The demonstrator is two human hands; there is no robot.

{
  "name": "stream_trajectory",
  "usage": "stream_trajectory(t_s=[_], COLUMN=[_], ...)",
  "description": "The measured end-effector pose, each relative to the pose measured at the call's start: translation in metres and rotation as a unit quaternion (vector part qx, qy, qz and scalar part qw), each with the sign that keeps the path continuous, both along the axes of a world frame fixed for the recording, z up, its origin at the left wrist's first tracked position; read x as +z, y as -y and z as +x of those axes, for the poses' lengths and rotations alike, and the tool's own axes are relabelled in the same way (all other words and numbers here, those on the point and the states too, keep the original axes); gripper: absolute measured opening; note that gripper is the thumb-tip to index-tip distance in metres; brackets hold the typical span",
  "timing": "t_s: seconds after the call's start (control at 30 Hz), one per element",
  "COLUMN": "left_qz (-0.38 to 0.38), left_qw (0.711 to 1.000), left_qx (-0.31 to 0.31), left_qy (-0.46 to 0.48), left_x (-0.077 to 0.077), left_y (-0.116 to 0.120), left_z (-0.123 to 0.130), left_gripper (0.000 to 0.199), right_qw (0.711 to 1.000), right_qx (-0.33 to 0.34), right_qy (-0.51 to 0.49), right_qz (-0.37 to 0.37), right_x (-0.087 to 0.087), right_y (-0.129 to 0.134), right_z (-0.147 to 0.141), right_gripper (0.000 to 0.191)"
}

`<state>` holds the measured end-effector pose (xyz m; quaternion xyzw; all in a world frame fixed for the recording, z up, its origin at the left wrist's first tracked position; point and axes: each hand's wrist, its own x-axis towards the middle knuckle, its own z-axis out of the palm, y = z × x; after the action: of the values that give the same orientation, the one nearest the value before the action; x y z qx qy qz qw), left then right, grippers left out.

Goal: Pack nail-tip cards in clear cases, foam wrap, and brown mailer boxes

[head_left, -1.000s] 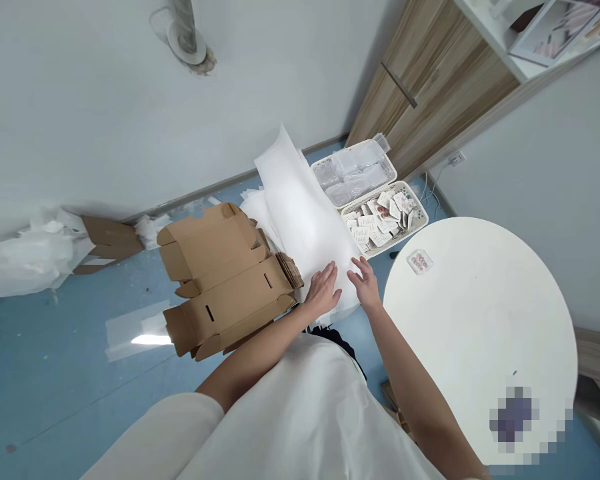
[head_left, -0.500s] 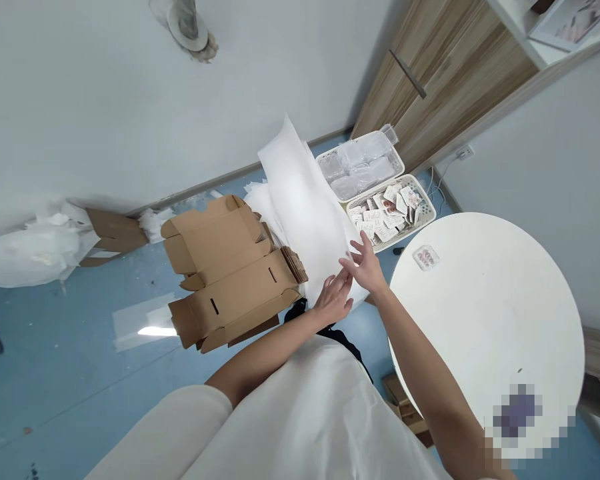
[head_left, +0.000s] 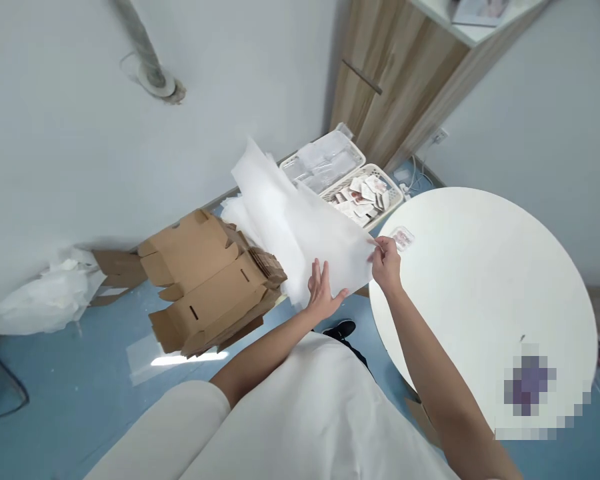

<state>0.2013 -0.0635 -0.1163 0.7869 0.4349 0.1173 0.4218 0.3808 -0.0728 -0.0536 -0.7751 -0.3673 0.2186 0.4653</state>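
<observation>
"Beside the round bench (head_left: 480, 287), what is the state of the right hand (head_left: 387, 267)?"

"Fingers closed in a pinch on the right-hand edge of the white sheet (head_left: 335, 243)."

"State of the left hand (head_left: 323, 299)?"

"Fingers extended and spread over the sheet's near part, gripping nothing. Whether they touch the sheet cannot be told."

"Location of the sheet?"

"Between the flattened cartons (head_left: 207, 283) and the bench, over other white sheets (head_left: 240, 217). The pinched edge is near the small clear case (head_left: 403, 238); the basket of cards (head_left: 393, 195) stands just beyond."
</observation>
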Motion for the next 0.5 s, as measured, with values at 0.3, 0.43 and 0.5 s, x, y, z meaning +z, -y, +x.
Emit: stream_trajectory(t_s=[0.3, 0.43, 0.5], left_qz=[-0.165, -0.251, -0.238], left_qw=[0.977, 0.957, 0.963], left_qx=[0.014, -0.045, -0.067], left_qy=[0.137, 0.137, 0.103], left_x=[0.009, 0.010, 0.008], left_y=[0.050, 0.081, 0.095], left_z=[0.077, 0.114, 0.128], left_gripper=[0.067, 0.073, 0.076], right_qw=[0.946, 0.922, 0.913], right_qx=[-0.245, -0.323, -0.353], right_qy=[-0.165, -0.174, -0.174], right_qz=[0.135, 0.127, 0.105], right_x=[-0.007, -0.025, -0.035], right_y=[0.141, 0.218, 0.255], right_z=[0.050, 0.060, 0.061], right_gripper=[0.016, 0.017, 0.018])
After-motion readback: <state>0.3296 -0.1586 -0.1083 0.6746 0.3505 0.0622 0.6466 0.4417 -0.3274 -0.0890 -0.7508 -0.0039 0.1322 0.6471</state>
